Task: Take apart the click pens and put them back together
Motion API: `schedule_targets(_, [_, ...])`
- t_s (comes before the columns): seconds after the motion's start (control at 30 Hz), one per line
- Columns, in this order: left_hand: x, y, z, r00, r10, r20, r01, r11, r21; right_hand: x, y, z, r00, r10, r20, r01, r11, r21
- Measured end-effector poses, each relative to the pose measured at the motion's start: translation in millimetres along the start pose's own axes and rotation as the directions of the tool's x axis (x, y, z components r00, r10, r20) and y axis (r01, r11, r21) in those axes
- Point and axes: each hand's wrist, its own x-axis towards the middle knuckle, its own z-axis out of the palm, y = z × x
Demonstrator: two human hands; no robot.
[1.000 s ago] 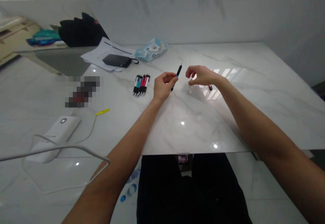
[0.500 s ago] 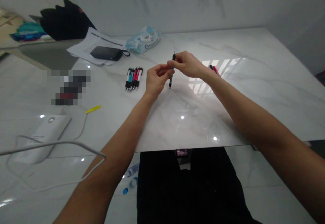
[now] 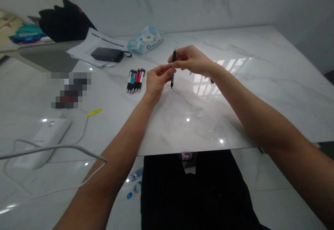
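A dark pen stands nearly upright between my hands above the white marbled table. My left hand pinches its middle, while my right hand grips the upper part with thumb and fingers. A thin point sticks out at the pen's top; some of the barrel is hidden by my fingers. To the left of my left hand lies a row of several pens in white, teal and red with black ends. Beyond my right wrist, small pen parts lie partly covered by the forearm.
A wet wipes pack sits at the back, with papers and a black power bank to its left. A white device and a looping white cable are at the left, near a yellow tag.
Both hands and the pen have shifted slightly left and up in the view. My right forearm now covers more of the parts behind it. Both hands keep hold of the pen.
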Motion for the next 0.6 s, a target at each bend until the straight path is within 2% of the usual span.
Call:
schedule_targets(0.2, [1,0,0.4,1.000,0.026,0.004,-0.026,0.999,0.027,-2,-8,0,0.992,0.100,-0.078,-0.101,0.995,-0.005])
schedule_targets(0.37, [1,-1,0.9,1.000,0.021,0.000,-0.021,1.000,0.017,0,-1,-3,1.000,0.025,-0.008,-0.023,0.984,0.175])
schedule_targets(0.5, [2,-5,0.6,1.000,0.010,-0.006,-0.010,1.000,0.016,3,3,-4,0.996,0.045,-0.077,-0.038,0.996,0.085])
schedule_targets(0.6, [3,-7,0.0,1.000,-0.005,-0.003,0.005,1.000,0.002,3,2,-4,0.997,0.045,-0.057,-0.041,0.997,0.065])
